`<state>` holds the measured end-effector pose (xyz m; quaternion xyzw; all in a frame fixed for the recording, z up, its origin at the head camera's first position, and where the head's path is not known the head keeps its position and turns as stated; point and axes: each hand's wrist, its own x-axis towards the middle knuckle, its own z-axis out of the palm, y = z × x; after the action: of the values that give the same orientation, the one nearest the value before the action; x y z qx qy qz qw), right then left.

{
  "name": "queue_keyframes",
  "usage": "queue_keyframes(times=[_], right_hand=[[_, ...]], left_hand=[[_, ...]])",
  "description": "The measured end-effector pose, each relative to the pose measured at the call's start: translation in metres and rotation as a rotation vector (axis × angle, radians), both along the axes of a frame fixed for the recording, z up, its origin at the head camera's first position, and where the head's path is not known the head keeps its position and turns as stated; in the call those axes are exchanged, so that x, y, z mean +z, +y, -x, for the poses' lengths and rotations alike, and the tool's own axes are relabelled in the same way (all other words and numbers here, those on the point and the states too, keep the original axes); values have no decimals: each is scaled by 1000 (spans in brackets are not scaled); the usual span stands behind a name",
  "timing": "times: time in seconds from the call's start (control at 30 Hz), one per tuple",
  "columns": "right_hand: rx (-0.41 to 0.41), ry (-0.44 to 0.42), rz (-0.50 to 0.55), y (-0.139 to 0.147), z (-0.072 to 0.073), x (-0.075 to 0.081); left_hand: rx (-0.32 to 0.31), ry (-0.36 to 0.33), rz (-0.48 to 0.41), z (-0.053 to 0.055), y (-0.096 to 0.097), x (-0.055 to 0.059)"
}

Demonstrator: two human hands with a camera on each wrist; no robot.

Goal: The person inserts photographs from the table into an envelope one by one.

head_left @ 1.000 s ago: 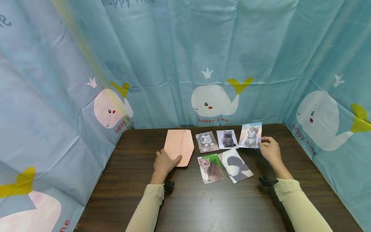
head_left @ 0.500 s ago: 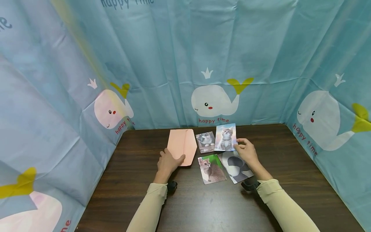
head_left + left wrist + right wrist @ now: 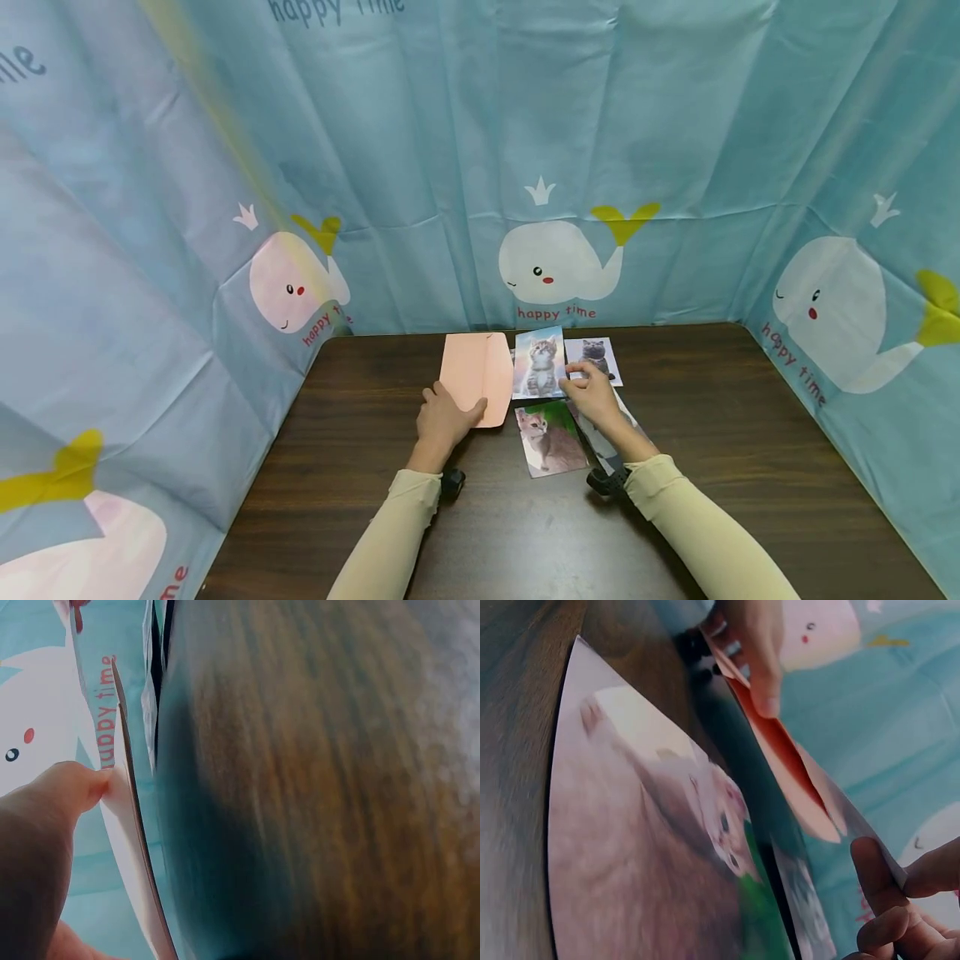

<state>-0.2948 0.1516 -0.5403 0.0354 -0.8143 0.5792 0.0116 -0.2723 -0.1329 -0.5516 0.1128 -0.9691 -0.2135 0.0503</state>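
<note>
A pink envelope (image 3: 471,362) is gripped at its near end by my left hand (image 3: 442,421), thumb on top. In the right wrist view, the envelope's orange-lined mouth (image 3: 784,746) gapes on the side facing the right hand. My right hand (image 3: 597,402) pinches the right edge of a photo card of a grey tabby kitten (image 3: 538,365). That card is raised off the table, its left edge close beside the envelope. It hides nearly all of another cat photo beneath. A brown cat photo (image 3: 551,442) lies just nearer to me.
A dark grey cat photo (image 3: 596,354) lies behind the right hand. Partly covered by the right forearm is a grey-and-white photo (image 3: 600,442). The dark wooden table (image 3: 337,433) meets a blue whale-print curtain (image 3: 420,267) at its back edge.
The right hand has carried the tabby kitten card leftward, past the dark grey cat photo, to the envelope's side. The left hand and envelope have shifted slightly right.
</note>
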Motion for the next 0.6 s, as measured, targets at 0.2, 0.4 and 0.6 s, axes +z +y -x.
queue_keyframes(times=[0.2,0.4,0.6], right_hand=[[10,-13,3,-23,7,-6],[13,-25,-39,-41,13,-7],[37,-69,-28,-55,23,-11]], left_hand=[[3,3,21,0,1,0],[7,8,13,-2,2,1],[7,15,16,-2,3,2]])
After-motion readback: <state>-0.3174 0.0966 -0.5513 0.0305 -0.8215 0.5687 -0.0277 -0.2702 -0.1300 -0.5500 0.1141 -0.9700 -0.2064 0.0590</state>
